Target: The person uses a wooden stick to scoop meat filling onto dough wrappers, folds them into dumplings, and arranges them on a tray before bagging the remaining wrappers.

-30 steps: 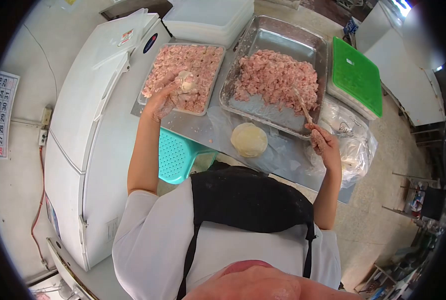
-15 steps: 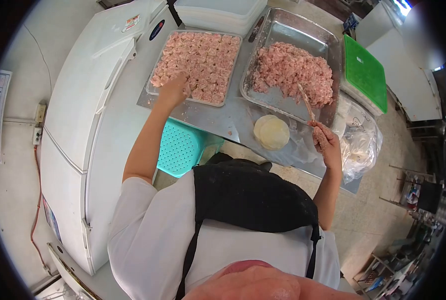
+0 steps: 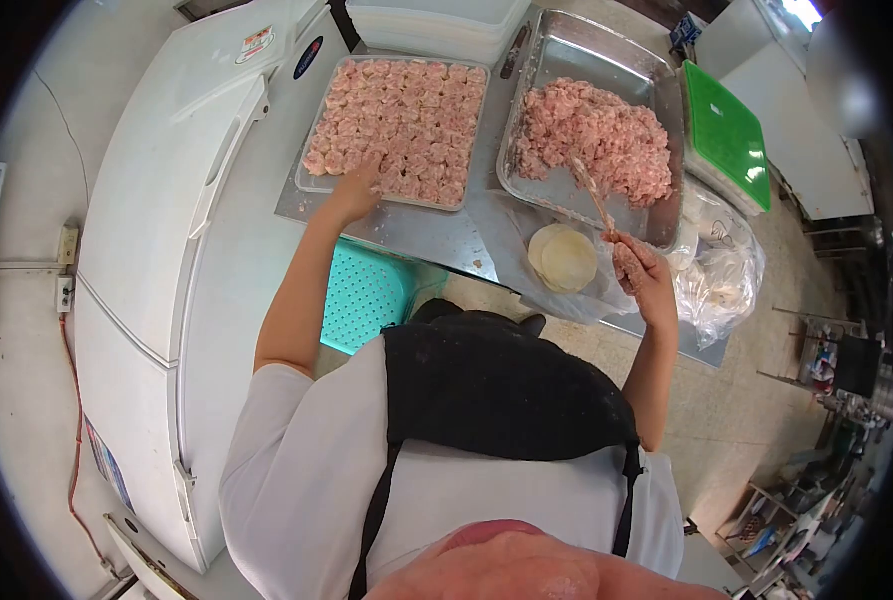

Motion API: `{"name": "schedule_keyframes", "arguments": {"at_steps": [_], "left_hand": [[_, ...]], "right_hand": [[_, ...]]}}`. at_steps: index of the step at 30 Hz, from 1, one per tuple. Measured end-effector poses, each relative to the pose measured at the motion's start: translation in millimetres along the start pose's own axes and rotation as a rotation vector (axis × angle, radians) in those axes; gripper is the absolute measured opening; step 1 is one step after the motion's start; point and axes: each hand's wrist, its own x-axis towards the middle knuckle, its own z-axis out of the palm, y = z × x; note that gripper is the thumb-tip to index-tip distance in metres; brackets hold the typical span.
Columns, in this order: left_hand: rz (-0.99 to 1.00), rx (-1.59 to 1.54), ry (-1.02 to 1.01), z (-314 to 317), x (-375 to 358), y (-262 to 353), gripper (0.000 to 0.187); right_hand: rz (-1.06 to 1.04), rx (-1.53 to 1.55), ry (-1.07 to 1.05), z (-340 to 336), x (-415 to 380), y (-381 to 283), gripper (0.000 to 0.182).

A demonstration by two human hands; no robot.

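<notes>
Rows of open-topped meat dumplings [image 3: 407, 115] fill most of a shallow white tray [image 3: 317, 184]. At the tray's near edge my left hand [image 3: 360, 192] reaches in, its fingers drawn together against the front row; what they hold is hidden. My right hand [image 3: 645, 275], smeared with filling, is closed round a thin meat-coated spatula [image 3: 594, 192]. The tool's tip points at the ground meat [image 3: 597, 135] heaped in a deep metal pan [image 3: 523, 188]. Just left of that hand, a stack of round pale wrappers [image 3: 564, 260] lies on plastic film.
A box with a green lid [image 3: 727, 135] stands right of the pan, and a clear plastic bag [image 3: 722, 270] lies in front of it. White containers [image 3: 437, 28] are stacked behind the tray. A white freezer [image 3: 167, 190] borders the left, with a turquoise stool [image 3: 365, 295] below the table.
My left hand has shifted slightly toward the tray's near edge. My right hand and the spatula have moved a little left, toward the wrappers. The view has shifted slightly.
</notes>
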Motion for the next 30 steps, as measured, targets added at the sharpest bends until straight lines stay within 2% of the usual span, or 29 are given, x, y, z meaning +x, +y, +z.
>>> {"name": "schedule_keyframes", "arguments": {"at_steps": [3,4,6,7,8,9,10,12,13,15,16,18,19,21,22,24,25,27,28,30], "left_hand": [[0.065,0.029,0.093,4.6,1.0,-16.7,0.058],[0.066,0.028,0.095,-2.4,-4.0,-6.8,0.058],[-0.096,0.089,0.219,-21.5,-16.2,18.8,0.058],[-0.084,0.091,0.217,-27.6,-18.5,37.7,0.058],[0.015,0.020,0.228,-29.7,-19.7,61.2,0.056],[0.116,-0.053,0.237,-29.4,-18.6,87.7,0.054],[0.133,-0.053,0.227,-26.4,-14.8,122.9,0.054],[0.292,-0.177,0.116,-13.5,-2.8,194.5,0.052],[0.302,-0.175,0.115,-1.2,7.7,211.8,0.052],[0.411,-0.396,-0.086,21.9,32.2,236.9,0.051],[0.424,-0.389,-0.093,23.0,33.7,250.3,0.051],[0.484,-0.373,0.074,23.1,25.7,271.0,0.045],[0.484,-0.372,0.073,26.1,25.4,276.2,0.045],[0.427,-0.254,0.284,33.5,22.5,279.5,0.037],[0.420,-0.251,0.286,37.7,18.3,279.1,0.037],[0.233,-0.166,0.132,49.9,4.2,280.8,0.032],[0.219,-0.165,0.134,56.1,-5.7,286.2,0.032],[0.168,-0.287,-0.028,63.0,-22.8,294.7,0.026],[0.158,-0.284,-0.024,69.3,-27.9,298.5,0.026],[0.397,-0.111,0.196,88.4,-33.7,303.4,0.024]], "right_hand": [[-0.031,-0.053,-0.006,-4.5,4.8,-0.4,0.027],[-0.057,-0.084,-0.001,-8.1,7.8,0.0,0.028],[-0.054,-0.129,-0.005,-18.7,15.2,0.0,0.026],[-0.045,-0.171,-0.006,-25.0,18.3,1.0,0.025],[-0.040,-0.168,0.009,-28.8,21.8,2.4,0.025],[-0.228,-0.313,0.015,-29.5,26.5,3.3,0.027],[-0.414,-0.462,0.020,-29.1,29.6,2.9,0.029],[-0.641,-0.494,0.070,-13.4,34.4,-11.3,0.028],[-0.641,-0.496,0.080,-17.3,44.2,-8.7,0.028],[-0.474,-0.905,0.009,-34.8,72.9,7.6,0.023],[-0.471,-0.903,0.026,-56.4,85.6,15.9,0.023],[-0.472,-1.192,-0.065,-109.4,107.3,29.8,0.021],[-0.472,-1.190,-0.065,-128.6,112.7,26.1,0.021],[-0.564,-1.344,-0.107,-158.7,122.2,15.9,0.020],[-0.553,-1.292,0.012,-158.8,128.6,11.9,0.019],[-0.517,-1.253,-0.038,-143.4,132.9,17.7,0.017],[-0.476,-1.215,-0.084,-133.4,132.1,25.4,0.015],[-0.681,-1.184,-0.113,-110.7,119.4,63.3,0.016],[-0.689,-1.177,-0.120,-110.7,109.4,62.4,0.016],[-0.693,-1.251,-0.369,-115.2,94.1,54.6,0.017]]}}
